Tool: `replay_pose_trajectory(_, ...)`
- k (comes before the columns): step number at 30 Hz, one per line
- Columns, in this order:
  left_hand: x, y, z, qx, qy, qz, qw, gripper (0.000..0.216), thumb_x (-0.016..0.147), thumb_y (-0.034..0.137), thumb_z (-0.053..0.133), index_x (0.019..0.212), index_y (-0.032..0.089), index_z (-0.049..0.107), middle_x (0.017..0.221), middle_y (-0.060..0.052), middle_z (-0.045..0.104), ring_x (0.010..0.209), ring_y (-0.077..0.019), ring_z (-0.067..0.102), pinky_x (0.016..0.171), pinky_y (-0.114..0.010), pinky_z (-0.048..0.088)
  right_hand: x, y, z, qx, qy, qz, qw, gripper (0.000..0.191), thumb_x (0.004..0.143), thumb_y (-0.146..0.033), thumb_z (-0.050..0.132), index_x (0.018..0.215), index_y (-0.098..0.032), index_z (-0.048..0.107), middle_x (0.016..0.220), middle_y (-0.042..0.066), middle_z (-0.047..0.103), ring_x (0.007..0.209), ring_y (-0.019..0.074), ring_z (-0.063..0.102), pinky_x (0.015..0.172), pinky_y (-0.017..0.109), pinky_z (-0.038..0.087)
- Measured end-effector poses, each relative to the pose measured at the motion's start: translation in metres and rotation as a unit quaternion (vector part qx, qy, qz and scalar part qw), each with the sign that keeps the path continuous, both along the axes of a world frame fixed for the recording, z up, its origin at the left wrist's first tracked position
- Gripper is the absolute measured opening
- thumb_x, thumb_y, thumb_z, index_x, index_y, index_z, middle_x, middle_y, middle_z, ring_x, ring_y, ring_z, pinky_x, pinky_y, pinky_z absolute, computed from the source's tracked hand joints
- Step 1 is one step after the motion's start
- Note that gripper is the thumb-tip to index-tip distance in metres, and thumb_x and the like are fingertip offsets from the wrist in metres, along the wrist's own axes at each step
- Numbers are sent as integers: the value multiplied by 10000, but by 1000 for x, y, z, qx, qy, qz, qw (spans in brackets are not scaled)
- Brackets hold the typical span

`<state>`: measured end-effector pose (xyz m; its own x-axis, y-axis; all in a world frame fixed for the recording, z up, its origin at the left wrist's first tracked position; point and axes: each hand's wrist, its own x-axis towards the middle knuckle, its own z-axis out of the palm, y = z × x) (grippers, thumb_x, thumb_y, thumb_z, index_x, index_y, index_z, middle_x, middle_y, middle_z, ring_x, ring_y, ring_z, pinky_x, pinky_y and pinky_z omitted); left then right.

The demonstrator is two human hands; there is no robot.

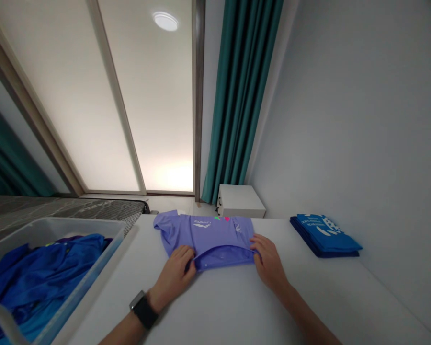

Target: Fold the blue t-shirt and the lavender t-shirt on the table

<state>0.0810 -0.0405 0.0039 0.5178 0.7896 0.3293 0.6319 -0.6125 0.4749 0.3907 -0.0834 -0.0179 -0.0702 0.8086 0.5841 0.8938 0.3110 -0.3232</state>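
Observation:
A purple T-shirt (215,237) with small white, green and pink prints lies partly folded on the white table (215,306). Its near edge gapes a little, showing the inner layer. My left hand (181,270), with a dark watch (143,309) on the wrist, pinches the shirt's near left corner. At the right side of the same edge, my right hand (267,261) grips the cloth between thumb and fingers. The shirt's left sleeve spreads out beyond my left hand, toward the table's far edge.
Folded blue shirts (325,235) are stacked at the table's right, near the wall. On the left stands a white plastic bin (118,235) holding crumpled blue clothes (57,268). Behind the table are a small white cabinet (240,199) and a green curtain (240,96).

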Motion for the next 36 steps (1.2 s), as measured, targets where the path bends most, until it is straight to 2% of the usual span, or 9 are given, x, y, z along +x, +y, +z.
replay_pose_trajectory(3, -4, 3, -6, -61, -121, 17, 991, 235, 957, 325, 331, 779, 220, 442, 783, -26, 585, 725, -180, 549, 688, -295, 448, -9, -6, 9, -27, 17, 70, 997, 309, 836, -75, 358, 875, -243, 614, 915, 41, 687, 1011, 207, 619, 1053, 454, 400)
replay_pose_trajectory(6, -11, 7, -5, -99, -130, 48, 985, 316, 975, 426, 329, 747, 226, 419, 658, 21, 501, 612, -160, 482, 604, -271, 414, -18, -13, 10, -89, 11, 91, 992, 300, 878, -149, 402, 1042, -236, 638, 1031, 77, 695, 1057, 224, 611, 988, 426, 463)
replay_pose_trajectory(9, -17, 9, 3, -116, -97, -25, 988, 343, 996, 397, 296, 811, 211, 516, 756, -15, 579, 716, -176, 548, 707, -293, 462, -18, -18, 4, -123, -26, 119, 985, 441, 840, -190, 507, 1275, -219, 569, 1270, 107, 625, 1202, 243, 543, 1053, 442, 416)
replay_pose_trajectory(13, -22, 11, 3, -59, -39, -92, 993, 327, 964, 225, 307, 1045, 199, 623, 1050, -86, 658, 993, -208, 594, 915, -343, 469, -6, -15, -15, -131, -39, 85, 987, 575, 769, -68, 413, 1307, -211, 559, 1349, 87, 583, 1268, 216, 501, 1091, 436, 380)
replay_pose_trajectory(19, -30, 22, -21, 72, 117, 6, 990, 448, 898, 225, 445, 1330, 235, 563, 1401, -89, 544, 1283, -283, 481, 1009, -467, 406, 29, 8, -40, -106, -41, 57, 992, 573, 763, -31, 357, 1269, -188, 576, 1345, 101, 589, 1245, 220, 530, 1045, 468, 425)
replay_pose_trajectory(24, -29, 24, -20, 85, 175, 72, 978, 467, 926, 339, 456, 1374, 231, 530, 1448, -107, 498, 1327, -322, 437, 988, -529, 377, 40, 28, -27, -94, -54, 79, 991, 337, 821, -55, 414, 1026, -200, 638, 1204, 85, 662, 1288, 255, 487, 1052, 500, 404)
replay_pose_trajectory(27, -27, 23, -15, 79, 193, 109, 972, 468, 931, 351, 442, 1371, 221, 531, 1449, -124, 494, 1333, -329, 424, 983, -544, 361, 22, 35, -17, -92, -63, 85, 990, 281, 850, -42, 412, 952, -193, 627, 1077, 90, 689, 1177, 257, 568, 1016, 476, 434)
replay_pose_trajectory(31, -30, 23, -4, 62, 226, 146, 961, 456, 925, 319, 430, 1350, 204, 547, 1425, -144, 516, 1311, -325, 447, 990, -552, 341, -24, 22, -11, -80, -81, 89, 989, 243, 949, -111, 395, 915, -202, 618, 875, 62, 677, 848, 204, 632, 781, 333, 516)
replay_pose_trajectory(36, -43, 14, 21, 25, 272, 103, 956, 387, 887, 231, 426, 1194, 205, 659, 1202, -118, 674, 1114, -304, 603, 951, -505, 395, -74, -29, 13, -114, -199, 231, 946, 186, 964, -191, 491, 815, -200, 603, 759, 24, 656, 740, 175, 599, 730, 285, 472)
